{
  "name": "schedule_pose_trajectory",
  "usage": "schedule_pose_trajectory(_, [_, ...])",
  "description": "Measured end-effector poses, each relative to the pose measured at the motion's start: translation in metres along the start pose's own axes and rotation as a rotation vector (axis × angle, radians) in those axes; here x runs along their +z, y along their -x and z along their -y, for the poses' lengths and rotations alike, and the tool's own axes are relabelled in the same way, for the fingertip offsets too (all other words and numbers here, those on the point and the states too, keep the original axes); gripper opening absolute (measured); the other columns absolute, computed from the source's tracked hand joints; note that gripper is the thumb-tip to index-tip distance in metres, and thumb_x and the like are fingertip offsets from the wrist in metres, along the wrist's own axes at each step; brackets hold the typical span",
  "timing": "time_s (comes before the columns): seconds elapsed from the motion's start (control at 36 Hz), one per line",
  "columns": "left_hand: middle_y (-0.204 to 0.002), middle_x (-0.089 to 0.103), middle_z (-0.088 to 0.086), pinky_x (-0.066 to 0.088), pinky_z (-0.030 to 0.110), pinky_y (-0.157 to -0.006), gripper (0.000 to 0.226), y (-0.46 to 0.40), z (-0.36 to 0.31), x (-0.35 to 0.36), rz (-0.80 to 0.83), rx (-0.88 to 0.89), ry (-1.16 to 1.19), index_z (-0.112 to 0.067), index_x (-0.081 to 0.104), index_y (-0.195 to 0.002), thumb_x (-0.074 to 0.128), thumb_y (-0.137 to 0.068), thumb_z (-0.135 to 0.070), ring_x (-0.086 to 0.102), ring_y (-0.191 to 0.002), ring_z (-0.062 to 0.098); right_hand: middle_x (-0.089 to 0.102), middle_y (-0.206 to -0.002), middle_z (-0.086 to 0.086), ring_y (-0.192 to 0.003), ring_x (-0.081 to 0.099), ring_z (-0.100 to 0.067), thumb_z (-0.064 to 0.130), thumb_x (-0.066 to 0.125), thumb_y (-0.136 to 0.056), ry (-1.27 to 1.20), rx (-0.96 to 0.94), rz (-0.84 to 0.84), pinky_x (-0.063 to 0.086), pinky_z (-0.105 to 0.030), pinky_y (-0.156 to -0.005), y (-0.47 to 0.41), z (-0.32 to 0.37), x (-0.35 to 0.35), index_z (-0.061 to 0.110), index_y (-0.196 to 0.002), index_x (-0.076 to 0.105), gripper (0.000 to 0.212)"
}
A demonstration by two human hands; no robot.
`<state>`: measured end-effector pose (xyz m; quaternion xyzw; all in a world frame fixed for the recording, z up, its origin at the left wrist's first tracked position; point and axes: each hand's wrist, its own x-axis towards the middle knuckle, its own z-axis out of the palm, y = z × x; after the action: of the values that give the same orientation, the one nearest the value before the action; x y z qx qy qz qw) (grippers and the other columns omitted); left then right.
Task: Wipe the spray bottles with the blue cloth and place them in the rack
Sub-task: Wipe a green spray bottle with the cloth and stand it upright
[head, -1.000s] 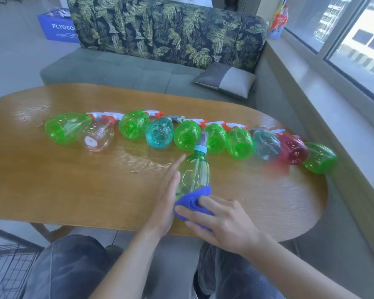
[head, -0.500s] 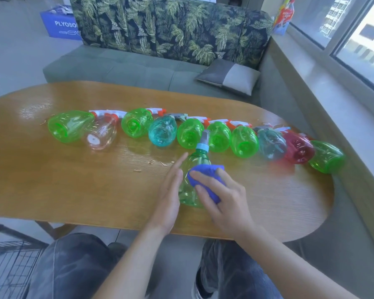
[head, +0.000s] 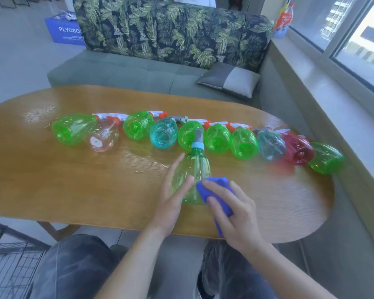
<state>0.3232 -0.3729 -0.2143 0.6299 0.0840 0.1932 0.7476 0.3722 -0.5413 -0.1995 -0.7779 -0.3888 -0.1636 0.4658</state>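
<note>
green spray bottle [head: 192, 169] lies lengthwise, nozzle pointing away from the person.

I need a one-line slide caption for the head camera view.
Left hand steadies a green spray bottle on the table while the right hand wipes it with a blue cloth.

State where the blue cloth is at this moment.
In the head view, the blue cloth is under the right hand, pressed against the lower right side of the upright green bottle near the table's front edge.
</note>
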Motion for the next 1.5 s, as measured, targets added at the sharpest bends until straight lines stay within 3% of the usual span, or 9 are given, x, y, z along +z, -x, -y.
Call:
schedule_pose_trajectory(0.14, [-0.163, 0.046, -0.027, 0.035, 0.056, -0.128, 0.06, 0.0, 0.0, -0.003, -0.004, -0.022, 0.023, -0.052, 0.052, -0.153, 0.064, -0.094, -0.052, 0.039, -0.155, 0.004, 0.066, -0.104, 0.008, -0.097, 0.064, -0.013, 0.029, 0.058, -0.107, -0.171, 0.351, -0.104, 0.047, -0.017, -0.085, -0.018, 0.002, 0.001, 0.036, -0.127, 0.07, 0.025])
schedule_pose_trajectory(0.25, [-0.162, 0.045, -0.031, 0.037, 0.038, -0.123, 0.054, -0.001, 0.003, -0.001, -0.02, -0.001, 0.008, -0.055, 0.053, -0.152, 0.054, -0.101, -0.038, 0.037, -0.153, -0.005, 0.069, -0.115, 0.017, -0.113, 0.064, -0.009, 0.022, 0.059, -0.106, -0.25, 0.467, -0.135, 0.043, -0.012, -0.092, -0.023, 0.002, 0.004, 0.032, -0.126, 0.071, 0.026])
schedule_pose_trajectory(0.64, [-0.161, 0.05, -0.026, 0.021, 0.051, -0.133, 0.045, -0.002, 0.003, -0.001, 0.064, -0.069, 0.024, -0.045, 0.06, -0.149, 0.038, -0.11, -0.046, 0.034, -0.157, 0.001, 0.067, -0.117, 0.016, -0.11, 0.063, -0.005, 0.03, 0.057, -0.104, -0.225, 0.45, -0.078, 0.043, -0.011, -0.092, -0.018, 0.007, 0.015, 0.037, -0.131, 0.065, 0.029])
schedule_pose_trajectory(0.75, [-0.16, 0.051, -0.027, 0.026, 0.04, -0.13, 0.046, -0.002, -0.001, 0.0, 0.043, -0.052, 0.035, -0.042, 0.058, -0.151, 0.05, -0.106, -0.045, 0.035, -0.155, -0.004, 0.065, -0.107, 0.007, -0.097, 0.064, -0.013, 0.037, 0.055, -0.104, -0.171, 0.377, -0.056, 0.048, -0.019, -0.085, -0.028, 0.005, 0.012, 0.035, -0.132, 0.066, 0.03])
schedule_pose_trajectory(0.89, [-0.154, 0.053, -0.034, 0.033, 0.012, -0.112, 0.044, -0.002, 0.001, 0.001, 0.052, -0.022, 0.044, -0.038, 0.057, -0.151, 0.053, -0.107, -0.038, 0.036, -0.15, -0.013, 0.068, -0.113, 0.009, -0.107, 0.063, -0.008, 0.036, 0.054, -0.106, -0.112, 0.348, -0.106, 0.048, -0.023, -0.092, -0.054, 0.002, 0.011, 0.032, -0.13, 0.068, 0.028])
schedule_pose_trajectory(1.0, [-0.155, 0.057, -0.026, 0.033, 0.021, -0.118, 0.044, -0.002, 0.003, 0.001, 0.023, -0.018, 0.061, -0.033, 0.061, -0.149, 0.05, -0.106, -0.035, 0.04, -0.15, -0.008, 0.065, -0.102, 0.011, -0.097, 0.064, -0.01, 0.044, 0.049, -0.107, -0.038, 0.366, -0.049, 0.052, -0.034, -0.086, -0.053, -0.002, 0.025, 0.039, -0.127, 0.069, 0.029])
schedule_pose_trajectory(1.17, [-0.156, 0.06, -0.014, 0.026, 0.052, -0.132, 0.038, -0.004, 0.004, -0.004, -0.033, -0.072, 0.156, -0.033, 0.068, -0.144, 0.053, -0.109, -0.032, 0.044, -0.154, 0.01, 0.055, -0.1, 0.007, -0.077, 0.053, -0.007, 0.036, 0.054, -0.107, 0.072, 0.063, -0.009, 0.05, -0.025, -0.069, -0.028, 0.002, 0.027, 0.024, -0.129, 0.073, 0.032])
schedule_pose_trajectory(1.39, [-0.151, 0.06, -0.026, 0.031, 0.027, -0.124, 0.039, -0.003, 0.001, -0.004, -0.032, -0.03, 0.019, -0.028, 0.064, -0.146, 0.043, -0.115, -0.017, 0.045, -0.147, -0.006, 0.037, -0.088, 0.003, -0.072, 0.043, -0.015, 0.034, 0.062, -0.105, 0.292, -0.425, 0.259, 0.04, -0.029, -0.045, -0.003, -0.003, 0.007, 0.03, -0.129, 0.074, 0.027])
schedule_pose_trajectory(1.5, [-0.15, 0.06, -0.027, 0.035, 0.02, -0.116, 0.038, -0.001, 0.002, -0.003, -0.017, -0.021, 0.025, -0.03, 0.063, -0.146, 0.044, -0.114, -0.02, 0.045, -0.147, -0.008, 0.039, -0.089, 0.004, -0.071, 0.044, -0.014, 0.035, 0.059, -0.106, 0.278, -0.427, 0.197, 0.037, -0.025, -0.048, -0.013, 0.002, -0.001, 0.028, -0.127, 0.075, 0.027])
